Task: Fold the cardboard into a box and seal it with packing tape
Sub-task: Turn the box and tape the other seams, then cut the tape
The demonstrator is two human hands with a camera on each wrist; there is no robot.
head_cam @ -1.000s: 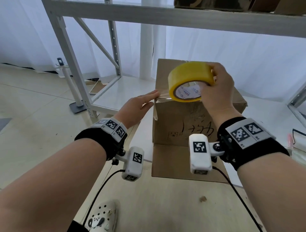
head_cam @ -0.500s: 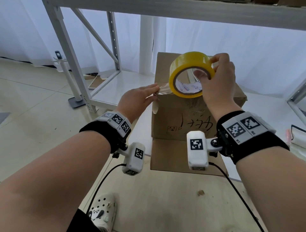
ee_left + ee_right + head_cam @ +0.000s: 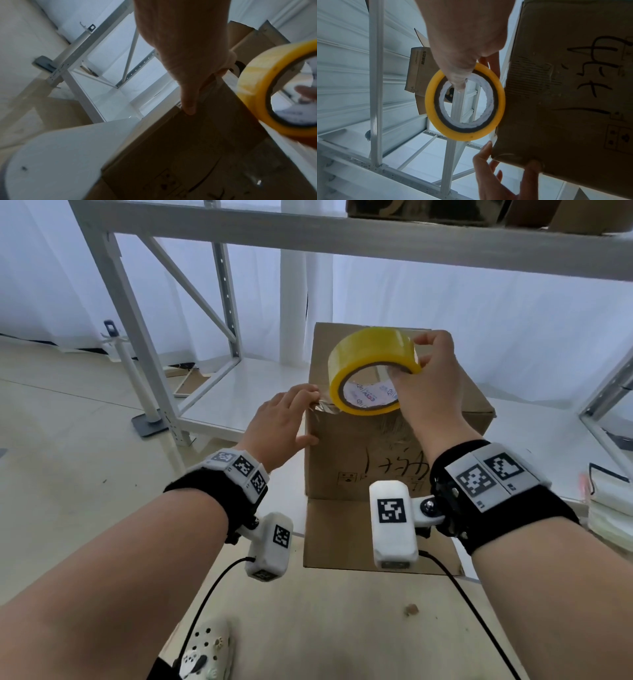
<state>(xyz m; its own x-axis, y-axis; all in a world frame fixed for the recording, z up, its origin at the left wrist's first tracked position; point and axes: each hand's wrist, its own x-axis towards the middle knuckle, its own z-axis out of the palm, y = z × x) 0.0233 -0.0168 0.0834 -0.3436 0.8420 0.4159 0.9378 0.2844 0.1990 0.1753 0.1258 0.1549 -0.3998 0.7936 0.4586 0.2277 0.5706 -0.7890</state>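
Note:
A brown cardboard box [image 3: 359, 460] stands upright on the table, one flap [image 3: 342, 535] lying flat toward me. My right hand [image 3: 416, 361] grips a yellow tape roll [image 3: 363, 350] just above the box's top front edge, thumb inside the core. A short clear strip [image 3: 323, 405] runs from the roll to the box's upper left corner. There my left hand [image 3: 301, 416] presses the strip's end with straight fingers, thumb on the front face. The left wrist view shows that thumb [image 3: 188, 108] on the box edge [image 3: 188, 155]. The right wrist view shows the roll [image 3: 436, 115] beside the box [image 3: 565, 94].
A white metal rack [image 3: 137, 337] stands behind and to the left, its beam [image 3: 342, 237] overhead bearing more cardboard. A wooden tabletop [image 3: 342, 628] lies in front. Stacked items [image 3: 609, 508] sit at the right edge. A white stand [image 3: 130, 378] is on the floor.
My left hand has slid down over the box's upper left corner, flattening the loose tape end; its thumb now lies on the front face. The roll stays near the top front edge.

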